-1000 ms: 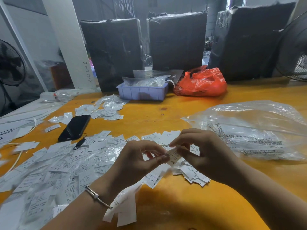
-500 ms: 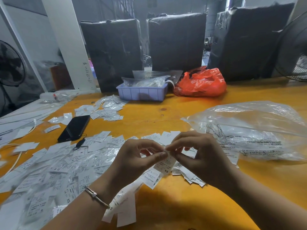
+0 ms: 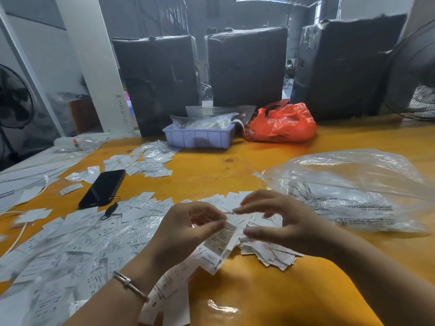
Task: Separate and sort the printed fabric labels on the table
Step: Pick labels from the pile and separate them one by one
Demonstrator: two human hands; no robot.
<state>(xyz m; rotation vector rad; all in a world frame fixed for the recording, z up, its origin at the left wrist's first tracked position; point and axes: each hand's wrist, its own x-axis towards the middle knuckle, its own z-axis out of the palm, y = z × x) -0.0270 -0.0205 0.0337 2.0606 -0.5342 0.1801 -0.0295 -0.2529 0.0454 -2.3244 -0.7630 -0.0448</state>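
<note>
I see a strip of printed labels (image 3: pixel 220 241) hanging from the left hand (image 3: pixel 188 231), whose grip pinches its top edge between thumb and forefinger. The right hand (image 3: pixel 280 220) hovers just beside it, fingers spread and holding nothing (slightly blurred). Under both hands lies a small heap of cut labels (image 3: pixel 270 252), and a wider scatter of labels (image 3: pixel 77 243) covers the left of the yellow worktop (image 3: pixel 270 297). A black phone (image 3: pixel 102 188) lies beyond, a clear plastic bag (image 3: pixel 353 189) to the right.

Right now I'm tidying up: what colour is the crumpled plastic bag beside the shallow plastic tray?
Red-orange. The crumpled plastic bag shows best, indeed only, in the head view.
</note>
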